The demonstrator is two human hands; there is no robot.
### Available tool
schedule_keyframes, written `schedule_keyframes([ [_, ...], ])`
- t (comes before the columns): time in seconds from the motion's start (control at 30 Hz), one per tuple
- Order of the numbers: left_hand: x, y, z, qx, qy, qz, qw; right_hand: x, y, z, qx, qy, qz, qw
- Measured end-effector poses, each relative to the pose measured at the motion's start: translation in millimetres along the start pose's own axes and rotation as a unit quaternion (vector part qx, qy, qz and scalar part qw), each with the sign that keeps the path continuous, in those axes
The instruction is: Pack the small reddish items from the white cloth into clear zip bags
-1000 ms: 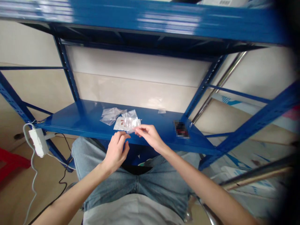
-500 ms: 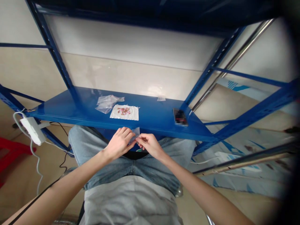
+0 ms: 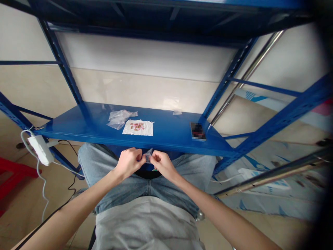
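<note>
Between my two hands, just in front of the shelf edge and above my lap, is a small clear plastic bag (image 3: 148,155). My left hand (image 3: 130,160) pinches its left side between thumb and fingers. Opposite, my right hand (image 3: 161,162) grips the right side with curled fingertips. A white drawstring pouch (image 3: 143,130) lies flat on the blue shelf (image 3: 166,130) beyond my hands, with small pink and brown pieces or a print on it; I cannot tell which. Left of the pouch, touching or near it, are crumpled clear plastic bags (image 3: 118,118).
Another small clear bag (image 3: 177,112) lies at the shelf's back. A pixelated dark object (image 3: 197,131) rests at the right end. A white power strip (image 3: 41,150) hangs at the left post. An upper shelf (image 3: 166,26) spans overhead. A red stool (image 3: 15,173) stands at lower left.
My hands have turned the small plastic bag and drawn its sides slightly apart; my left fingers are more curled. The whole view has shifted a little, showing more of the upper shelf.
</note>
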State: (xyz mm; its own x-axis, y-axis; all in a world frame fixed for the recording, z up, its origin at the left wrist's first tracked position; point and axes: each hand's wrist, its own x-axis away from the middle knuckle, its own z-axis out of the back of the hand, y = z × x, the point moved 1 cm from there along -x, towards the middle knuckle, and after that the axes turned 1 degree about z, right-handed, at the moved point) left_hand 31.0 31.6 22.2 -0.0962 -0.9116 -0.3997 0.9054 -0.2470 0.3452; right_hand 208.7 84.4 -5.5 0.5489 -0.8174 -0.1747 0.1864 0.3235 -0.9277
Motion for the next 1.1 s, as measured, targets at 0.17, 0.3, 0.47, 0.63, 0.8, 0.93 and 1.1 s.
schedule_keyframes([
  [0.17, 0.4, 10.0, 0.2, 0.093, -0.021, -0.152, 0.984, -0.6, 1.5, -0.7, -0.107, 0.022, -0.043, 0.993],
  [0.3, 3.5, 9.0, -9.8, 0.106, -0.048, -0.201, 0.973, -0.4, -4.8, 4.3, -0.162, 0.015, -0.057, 0.985],
  [0.47, 2.2, 5.5, -14.0, 0.085, -0.074, -0.161, 0.981, -2.2, -9.2, 8.8, -0.143, -0.023, -0.044, 0.989],
  [0.63, -2.6, 0.7, -3.3, 0.105, -0.043, -0.101, 0.988, 4.0, -22.2, 13.8, -0.021, 0.12, 0.076, 0.99],
  [0.8, -4.1, -3.8, 3.5, 0.148, -0.041, -0.103, 0.983, 16.6, -40.6, 11.9, 0.172, 0.066, 0.237, 0.954],
  [0.93, -3.2, -1.7, 2.3, 0.143, -0.065, -0.126, 0.98, 19.2, -38.6, 4.0, 0.255, 0.029, 0.305, 0.917],
  [1.1, -1.7, -0.7, -0.1, 0.113, -0.069, -0.11, 0.985, 21.1, -32.0, -6.4, 0.3, -0.01, 0.347, 0.888],
])
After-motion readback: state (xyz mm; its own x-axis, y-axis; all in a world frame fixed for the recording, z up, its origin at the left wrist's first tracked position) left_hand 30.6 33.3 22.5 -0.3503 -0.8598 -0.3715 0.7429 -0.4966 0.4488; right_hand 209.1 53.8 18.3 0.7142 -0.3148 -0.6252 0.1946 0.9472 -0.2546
